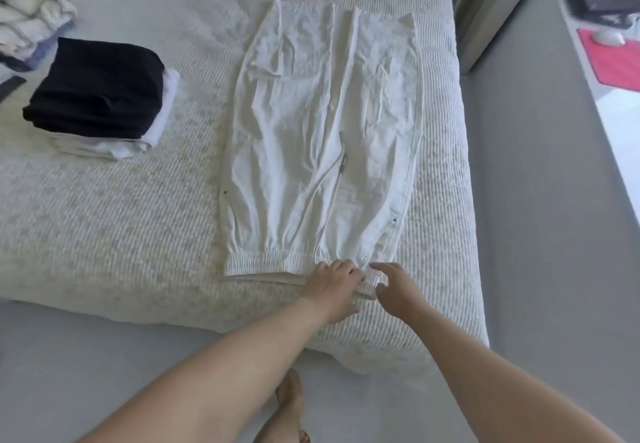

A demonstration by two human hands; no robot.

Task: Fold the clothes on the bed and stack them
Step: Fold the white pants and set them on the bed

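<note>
Head view: white trousers [322,130] laid flat on the bed [114,220], right-of-centre, near the bed's right edge. Long axis runs near-to-far, tilted slightly right at the far end. Elastic waistband [266,262] at the near end, toward the person; leg hems at the far end. Two legs side by side, touching along the middle seam. Drawstring [334,165] lies on the cloth around the middle. Fabric is creased, a small flap turned over on the left leg.

Left hand [334,281] sits on the near right part of the waistband, fingers curled down onto the band, looks like gripping it, though the thumb is hidden so not certain. Right hand [391,286] just beside it, at the waistband's right corner, index finger stretched forward, thumb apart below it with white cloth showing between them; pinch not closed from what shows. Hands nearly touching each other.

Left of the trousers, well apart: a folded stack [100,96] with a black garment on top, white pieces under it. Farther left at the frame edge, another pile [27,23] with a checked white-and-dark fabric on top.

Bare foot [289,404] on the floor below, between the forearms. Right side: grey floor, a desk edge with a red mat [609,61].
</note>
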